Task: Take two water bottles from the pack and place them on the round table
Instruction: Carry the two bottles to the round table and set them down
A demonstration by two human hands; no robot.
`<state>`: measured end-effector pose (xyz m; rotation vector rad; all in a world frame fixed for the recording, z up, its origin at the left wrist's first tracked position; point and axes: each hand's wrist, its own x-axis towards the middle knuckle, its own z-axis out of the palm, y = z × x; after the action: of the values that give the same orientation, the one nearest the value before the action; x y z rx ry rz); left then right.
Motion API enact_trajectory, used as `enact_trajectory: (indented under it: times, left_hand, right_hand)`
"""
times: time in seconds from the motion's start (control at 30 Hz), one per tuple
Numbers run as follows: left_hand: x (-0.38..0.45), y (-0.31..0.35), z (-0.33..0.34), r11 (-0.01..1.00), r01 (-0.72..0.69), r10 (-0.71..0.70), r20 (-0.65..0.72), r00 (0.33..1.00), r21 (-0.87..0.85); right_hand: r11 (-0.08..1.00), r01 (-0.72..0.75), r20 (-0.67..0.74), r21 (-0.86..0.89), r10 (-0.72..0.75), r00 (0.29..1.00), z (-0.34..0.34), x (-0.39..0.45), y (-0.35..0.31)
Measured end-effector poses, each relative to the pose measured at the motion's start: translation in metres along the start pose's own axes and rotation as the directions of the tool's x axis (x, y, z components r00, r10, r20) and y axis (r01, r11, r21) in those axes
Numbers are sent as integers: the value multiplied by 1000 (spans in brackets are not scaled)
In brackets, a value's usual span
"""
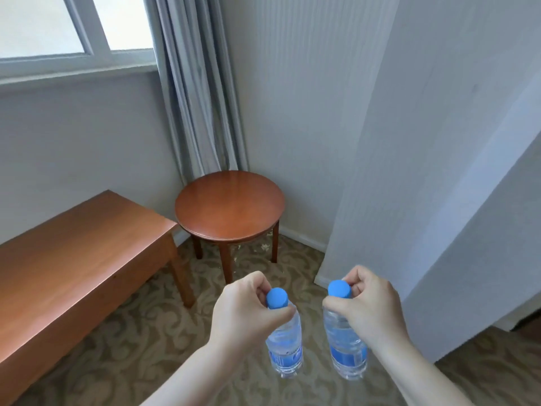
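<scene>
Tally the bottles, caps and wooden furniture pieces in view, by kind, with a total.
Water bottles: 2 (left bottle, right bottle)
Blue caps: 2 (left cap, right cap)
Wooden furniture: 2 (round table, bench)
Total: 6

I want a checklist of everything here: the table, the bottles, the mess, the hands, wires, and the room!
Surface: round table, wooden top bare.
Job's things: left bottle and right bottle, blue caps, both hanging above the carpet, not yet on the table.
Clutter: nothing seen.
Grips: left hand pinches the left bottle's neck; right hand pinches the right bottle's neck.
Cables: nothing seen.
Surroundings: wooden bench left of the table, curtain, window, patterned carpet.
</scene>
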<state>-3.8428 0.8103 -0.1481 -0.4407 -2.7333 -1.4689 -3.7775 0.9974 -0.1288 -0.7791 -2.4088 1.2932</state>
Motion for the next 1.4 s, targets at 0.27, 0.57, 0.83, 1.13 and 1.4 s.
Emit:
enact_trajectory:
  times: [0.27,0.57,0.83,1.13,1.4]
  left_hand:
    - [116,1,22,990,133,-121,-192,974,53]
    - [277,-58,3,970,209,-167,-284,944,124]
    - [424,-109,-32,961,237,-189,-284,940,145]
    - [566,-166,-28,926,366,-319,-326,890,95]
    - [684,-219,-24,838,523,-465,-299,833,153]
  right_hand:
    - [983,168,206,73,-180,962,42,150,-29]
    - [980,187,302,65,-198,933,149,300,-76]
    - [966,244,311,79,-257,915,228,418,-123]
    - [957,287,482,31,-266,835,323,562,-150]
    - [932,359,657,-46,-243,714,410,675,-163]
